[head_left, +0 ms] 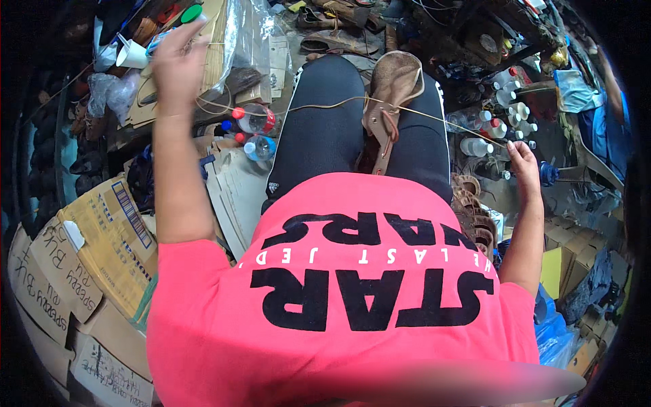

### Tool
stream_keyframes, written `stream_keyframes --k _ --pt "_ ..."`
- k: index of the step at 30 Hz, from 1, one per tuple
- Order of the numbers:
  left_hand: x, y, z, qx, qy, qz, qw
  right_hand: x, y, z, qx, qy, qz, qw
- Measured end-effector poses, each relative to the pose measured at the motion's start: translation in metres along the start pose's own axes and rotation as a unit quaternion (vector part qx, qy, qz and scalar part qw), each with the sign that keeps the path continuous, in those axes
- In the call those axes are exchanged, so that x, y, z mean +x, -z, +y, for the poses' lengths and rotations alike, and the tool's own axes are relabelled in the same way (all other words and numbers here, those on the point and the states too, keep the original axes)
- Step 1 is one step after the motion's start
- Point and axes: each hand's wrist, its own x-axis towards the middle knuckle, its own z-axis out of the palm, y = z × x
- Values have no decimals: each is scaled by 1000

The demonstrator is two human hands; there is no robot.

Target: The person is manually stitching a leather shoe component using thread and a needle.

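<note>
1. Between the knees, on black trousers [319,129], a brown sandal [392,102] lies sole up, its toe pointing away from the person and its straps hanging down toward the pink shirt [352,298].
2. A tan thread [325,104] runs out of the sandal to both sides, stretched nearly straight across the lap.
3. The left hand [178,64] is raised high and out to the left, fingers curled around the thread's left end, which loops loosely below the wrist; the hand is blurred, so the exact grip cannot be told.
4. The right hand [523,163] is held out low to the right, closed in a pinch on the thread's other end, well apart from the sandal.
5. Neither hand touches the sandal itself; it rests on the thighs, leaning slightly toward the right leg.
6. Just left of the left knee stand clear plastic bottles [256,132] with red caps, among sheets of cardboard [234,190].
7. Right of the right knee, near the right hand, a cluster of small white bottles [505,119] stands on the cluttered floor.
8. Flattened boxes [81,264] are stacked at the lower left.
9. More sandals [336,41] lie on the floor beyond the knees.
10. Woven brown sandals [475,214] sit just beside the right hip, under the right forearm.
</note>
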Motion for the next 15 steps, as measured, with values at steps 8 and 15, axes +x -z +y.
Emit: stream_keyframes --k 8,15 --pt "0 -145 149 -160 -254 -378 876 -1 -3 12 0 -5 -7 1000" --pt "23 -154 160 -8 -223 -540 812 -16 -4 9 -45 -53 -24 997"
